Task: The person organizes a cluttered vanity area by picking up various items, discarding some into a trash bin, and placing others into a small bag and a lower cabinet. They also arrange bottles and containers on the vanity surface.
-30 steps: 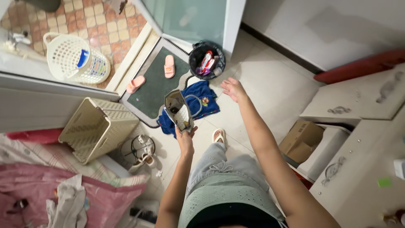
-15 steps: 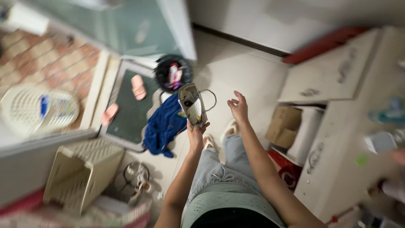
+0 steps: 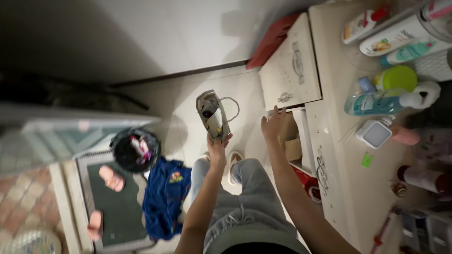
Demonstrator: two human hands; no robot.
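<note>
Lower left of frame: green mat point(image 3: 117, 207) on the floor, with two pink slippers point(image 3: 111, 178), one on the mat, one at its lower edge. Above the mat, a black bin point(image 3: 135, 150) holding rubbish. Just right of the mat, a crumpled blue cloth point(image 3: 165, 197) on the pale floor tiles.

Centre: left hand point(image 3: 217, 151), arm raised, fingers point(image 3: 227, 139) clamped on the lower end of a small beige bag point(image 3: 213, 114). The bag is held in the air above the floor, apart from everything else. Its long axis runs nearly up and down the frame, leaning slightly to upper left; the open mouth faces the camera, the thin looped handle point(image 3: 233, 109) hangs off the right side. Dark and pale contents show inside; what they are cannot be told.

Right of centre: right hand point(image 3: 273, 126), fingers spread and empty, at the edge of an open drawer point(image 3: 299, 141) with a cardboard box point(image 3: 289, 141) inside.

Step in hand, as judged: carrying the bag one-handed while the free hand reaches the drawer. The next move would call for a steady grip, keeping the mouth uppermost so nothing spills.

Right: pale worktop point(image 3: 329, 117) bearing bottles point(image 3: 376, 104) and a green-lidded jar point(image 3: 398, 77).
</note>
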